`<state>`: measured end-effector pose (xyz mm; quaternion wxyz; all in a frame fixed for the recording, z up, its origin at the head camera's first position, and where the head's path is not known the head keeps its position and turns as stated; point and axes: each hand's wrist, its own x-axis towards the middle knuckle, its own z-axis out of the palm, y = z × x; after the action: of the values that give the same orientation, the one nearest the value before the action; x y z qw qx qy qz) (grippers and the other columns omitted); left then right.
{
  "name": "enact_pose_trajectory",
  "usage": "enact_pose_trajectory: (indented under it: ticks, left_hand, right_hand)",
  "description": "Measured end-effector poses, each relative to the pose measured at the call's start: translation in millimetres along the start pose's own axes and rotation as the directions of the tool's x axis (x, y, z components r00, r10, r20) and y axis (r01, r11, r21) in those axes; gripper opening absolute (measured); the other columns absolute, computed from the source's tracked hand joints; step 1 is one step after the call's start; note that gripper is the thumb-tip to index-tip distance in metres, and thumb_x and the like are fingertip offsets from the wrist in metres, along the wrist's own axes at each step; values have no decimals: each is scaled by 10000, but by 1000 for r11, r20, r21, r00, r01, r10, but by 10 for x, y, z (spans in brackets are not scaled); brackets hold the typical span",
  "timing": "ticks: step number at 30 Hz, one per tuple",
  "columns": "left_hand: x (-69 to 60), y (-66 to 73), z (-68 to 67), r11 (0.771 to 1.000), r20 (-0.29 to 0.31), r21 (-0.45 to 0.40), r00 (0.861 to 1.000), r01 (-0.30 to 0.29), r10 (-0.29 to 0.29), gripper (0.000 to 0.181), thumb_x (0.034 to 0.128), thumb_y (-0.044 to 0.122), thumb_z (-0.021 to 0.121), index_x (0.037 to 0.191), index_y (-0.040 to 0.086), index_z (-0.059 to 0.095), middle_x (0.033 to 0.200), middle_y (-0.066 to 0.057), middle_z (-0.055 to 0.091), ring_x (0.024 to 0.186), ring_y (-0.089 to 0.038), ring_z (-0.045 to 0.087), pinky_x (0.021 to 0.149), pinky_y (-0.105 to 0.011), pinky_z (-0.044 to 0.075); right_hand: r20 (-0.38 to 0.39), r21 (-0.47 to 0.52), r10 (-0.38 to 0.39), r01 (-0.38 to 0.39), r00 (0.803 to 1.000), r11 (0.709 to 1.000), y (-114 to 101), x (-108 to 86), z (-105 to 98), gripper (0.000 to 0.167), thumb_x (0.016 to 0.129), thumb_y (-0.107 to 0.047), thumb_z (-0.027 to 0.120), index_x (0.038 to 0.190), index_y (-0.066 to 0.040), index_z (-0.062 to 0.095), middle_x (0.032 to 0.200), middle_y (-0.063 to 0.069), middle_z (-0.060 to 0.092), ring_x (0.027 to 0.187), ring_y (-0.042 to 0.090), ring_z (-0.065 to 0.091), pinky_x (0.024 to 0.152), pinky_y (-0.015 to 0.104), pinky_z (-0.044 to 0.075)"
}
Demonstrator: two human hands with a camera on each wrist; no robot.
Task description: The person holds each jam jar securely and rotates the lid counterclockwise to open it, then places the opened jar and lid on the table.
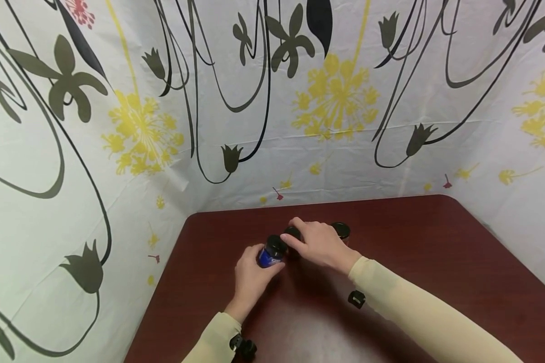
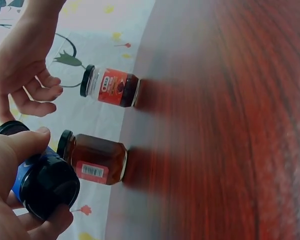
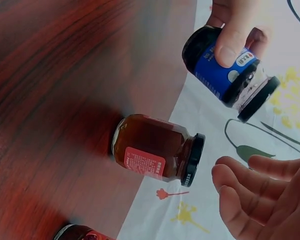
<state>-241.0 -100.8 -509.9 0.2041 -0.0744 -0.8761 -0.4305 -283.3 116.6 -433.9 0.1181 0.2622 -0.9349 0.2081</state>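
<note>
While the left hand (image 1: 253,272) grips the blue-labelled jar (image 3: 217,75), the slack, empty right hand (image 1: 322,244) could brush the amber jar (image 3: 157,134) over.

The blue jar (image 3: 212,70) is rocking a bright blue label with white bits, topped by a black lid (image 3: 260,100). The amber jar (image 3: 157,132) is showing deep brownish orange and wearing a pinkish-red sticker (image 3: 145,162) with white print, lid also going black. The red jar (image 2: 112,88) is flashing an orange-red label over dark contents, black up top as well. The tabletop (image 1: 413,237) is going full reddish brown with darker streaky grain. The backdrop (image 1: 281,116) is mixing olive tulips, yellow bursts and black vines on white. The sleeves (image 1: 418,315) are looking plain pale yellow.
</note>
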Motion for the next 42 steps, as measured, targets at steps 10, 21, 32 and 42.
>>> enact_pose_trajectory:
  ticks: [10,21,32,42]
  left_hand:
    - [-66,74,24,1000,-22,17,1000,-22,23,617,733,594,836,1184,223,636,1061,89,587,939,-108,600,805,-380,548]
    - [-105,201,59,996,-43,33,995,-83,85,585,713,442,912,1155,198,617,1052,79,568,929,-105,594,815,-366,556]
    - [-149,324,60,994,-61,35,993,-99,101,601,705,458,913,1152,201,603,1056,78,560,930,-97,587,819,-366,554]
    - [-199,394,75,992,-57,36,991,-117,119,608,726,446,901,1188,195,596,1068,67,551,951,-113,582,828,-378,556]
  right_hand:
    - [-2,-27,52,-53,999,998,-44,-61,4,649,926,-804,282,867,-222,565,570,-78,490,471,111,470,459,330,391]
    - [-21,-34,51,-51,998,998,-86,-107,52,645,915,-815,291,843,-253,598,576,-104,485,489,96,467,449,317,389]
    - [-52,-36,87,-89,995,995,-130,-141,60,740,908,-824,282,934,-215,701,564,-110,483,514,90,484,440,312,402]
    - [-35,-12,142,-143,989,990,-136,-189,59,763,888,-849,278,827,-233,724,542,-101,490,514,108,497,448,327,403]
